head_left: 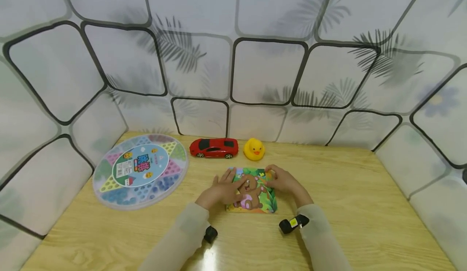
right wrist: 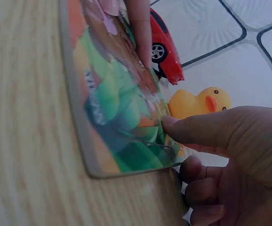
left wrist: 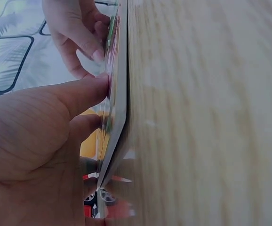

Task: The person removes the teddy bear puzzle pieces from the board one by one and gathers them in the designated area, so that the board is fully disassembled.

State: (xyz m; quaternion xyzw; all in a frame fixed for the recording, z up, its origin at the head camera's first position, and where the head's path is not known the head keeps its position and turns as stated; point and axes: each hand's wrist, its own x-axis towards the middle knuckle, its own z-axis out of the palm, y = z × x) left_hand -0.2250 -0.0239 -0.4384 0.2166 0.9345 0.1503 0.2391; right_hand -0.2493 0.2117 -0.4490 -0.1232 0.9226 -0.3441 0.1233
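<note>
A flat board puzzle (head_left: 252, 204) with a brown bear on a green leafy scene lies on the table; thin curved cut lines run across its face in the right wrist view. My left hand (head_left: 224, 192) rests over its left part with fingers spread and thumb on the picture. At the upper right corner, my right hand (head_left: 286, 182) grips the puzzle. Its thumb (right wrist: 197, 129) presses the face while the other fingers curl at the edge, their tips partly hidden. Seen edge-on in the left wrist view, the board (left wrist: 122, 89) has a narrow dark gap under one end.
Behind the puzzle stand a red toy car (head_left: 214, 148) and a yellow rubber duck (head_left: 254, 149). A round Chinese checkers set (head_left: 140, 171) lies at the left. Patterned fabric walls (head_left: 266, 72) border the wooden table (head_left: 350, 206) at the back and sides.
</note>
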